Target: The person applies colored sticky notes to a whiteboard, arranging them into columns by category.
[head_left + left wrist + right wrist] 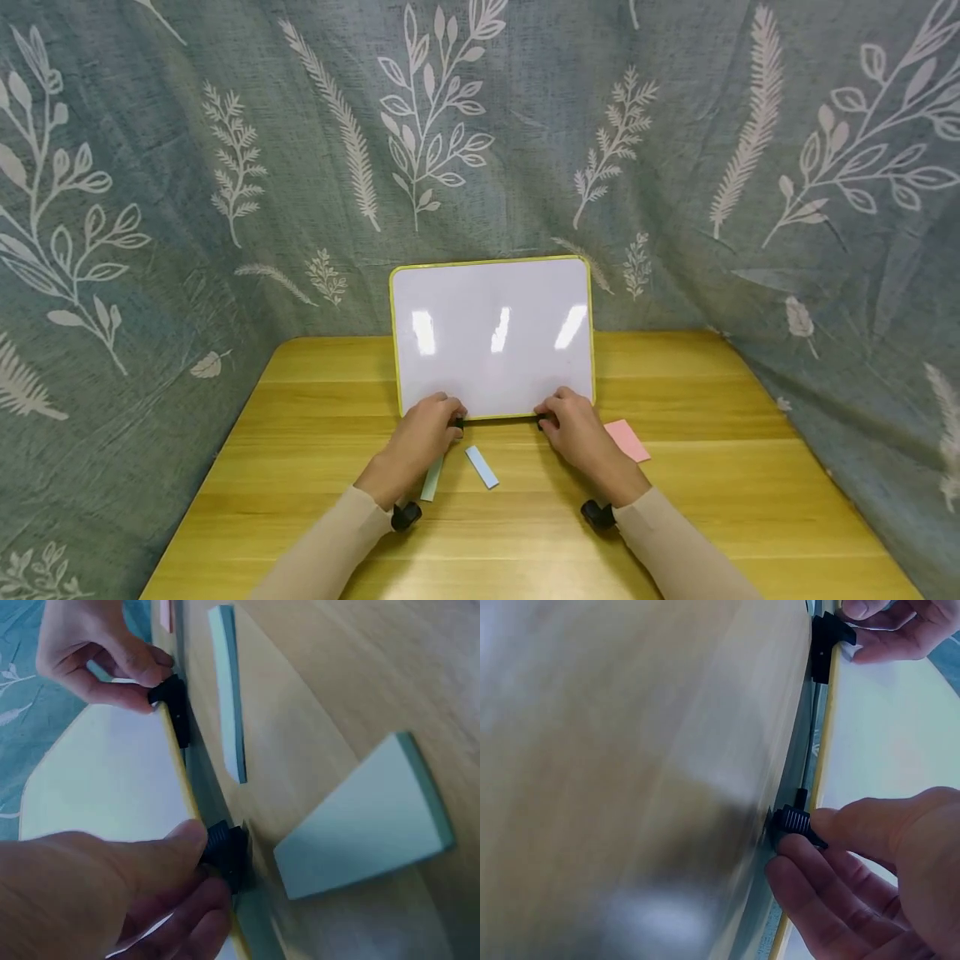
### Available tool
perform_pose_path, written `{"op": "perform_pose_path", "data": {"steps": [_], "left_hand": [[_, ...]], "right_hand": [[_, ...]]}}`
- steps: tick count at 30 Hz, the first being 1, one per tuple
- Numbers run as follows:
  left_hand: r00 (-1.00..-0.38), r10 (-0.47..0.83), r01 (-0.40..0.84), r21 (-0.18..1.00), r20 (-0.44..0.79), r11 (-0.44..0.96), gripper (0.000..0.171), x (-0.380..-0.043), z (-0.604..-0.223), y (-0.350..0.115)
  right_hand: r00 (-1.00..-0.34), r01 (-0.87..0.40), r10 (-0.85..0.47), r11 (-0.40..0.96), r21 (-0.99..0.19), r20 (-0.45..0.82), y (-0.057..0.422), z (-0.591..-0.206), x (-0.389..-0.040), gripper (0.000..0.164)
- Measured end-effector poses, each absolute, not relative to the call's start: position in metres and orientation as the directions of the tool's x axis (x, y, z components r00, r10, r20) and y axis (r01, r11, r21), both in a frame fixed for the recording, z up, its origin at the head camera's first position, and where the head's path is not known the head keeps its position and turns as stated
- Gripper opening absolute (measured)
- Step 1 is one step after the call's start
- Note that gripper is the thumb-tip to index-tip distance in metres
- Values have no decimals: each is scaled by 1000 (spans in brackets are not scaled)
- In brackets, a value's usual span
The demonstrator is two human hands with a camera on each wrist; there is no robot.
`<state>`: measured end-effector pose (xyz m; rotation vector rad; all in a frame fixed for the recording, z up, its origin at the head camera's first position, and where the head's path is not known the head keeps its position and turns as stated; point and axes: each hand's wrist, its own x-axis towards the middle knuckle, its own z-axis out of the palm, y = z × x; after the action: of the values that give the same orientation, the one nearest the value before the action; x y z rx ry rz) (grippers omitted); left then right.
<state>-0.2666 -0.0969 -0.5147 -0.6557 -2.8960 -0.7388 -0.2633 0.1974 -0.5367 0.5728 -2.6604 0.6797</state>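
Observation:
A whiteboard [491, 342] with a thin yellow frame stands nearly upright toward the back of the wooden table. Two black clips sit at its lower edge. My left hand [422, 432] pinches the left clip [225, 855], thumb on its ribbed part and fingers curled beneath. Farther right along the same edge, my right hand [581, 433] holds the other clip [793, 820] between thumb and fingers. In the left wrist view the right hand [101, 656] shows at the top, on its clip. How the clips join the board is partly hidden by the fingers.
A light green strip [432, 481] lies beside the left hand, and a light blue strip [482, 467] lies between the hands. Right of the right hand is a pink square [628, 440]. Leaf-patterned cloth [495, 208] hangs behind and around the wooden table [712, 500].

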Motion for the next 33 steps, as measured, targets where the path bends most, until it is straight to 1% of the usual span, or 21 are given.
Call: {"op": "perform_pose_path", "data": {"steps": [3, 7, 10, 14, 17, 21, 26, 29, 33], "left_hand": [[-901, 395, 431, 478, 178, 766, 33, -263, -513, -102], [-893, 415, 443, 512, 176, 736, 37, -257, -514, -115], [-872, 457, 479, 493, 174, 726, 38, -249, -516, -129], [-851, 501, 514, 441, 156, 736, 40, -240, -517, -147], [-839, 529, 528, 429, 127, 733, 43, -235, -517, -156], [-816, 573, 548, 421, 76, 723, 53, -231, -517, -167], [-806, 591, 550, 421, 40, 722, 64, -228, -515, -181], [-791, 612, 564, 426, 31, 708, 68, -228, -515, -187], [-774, 633, 579, 420, 14, 699, 69, -228, -517, -190]], "right_hand": [[-856, -469, -304, 798, -378, 418, 198, -536, -260, 19], [-858, -463, -304, 808, -366, 415, 196, -533, -253, 23], [-851, -469, -307, 808, -357, 425, 193, -532, -247, 25], [-817, -517, -332, 783, -345, 471, 191, -532, -240, 27], [-793, -554, -363, 764, -331, 489, 191, -533, -237, 28], [-772, -597, -417, 735, -322, 480, 188, -531, -233, 30], [-743, -648, -485, 695, -312, 461, 178, -526, -229, 32], [-726, -671, -515, 675, -306, 456, 173, -524, -225, 32], [-716, -688, -546, 658, -306, 434, 166, -523, -223, 32]]}}
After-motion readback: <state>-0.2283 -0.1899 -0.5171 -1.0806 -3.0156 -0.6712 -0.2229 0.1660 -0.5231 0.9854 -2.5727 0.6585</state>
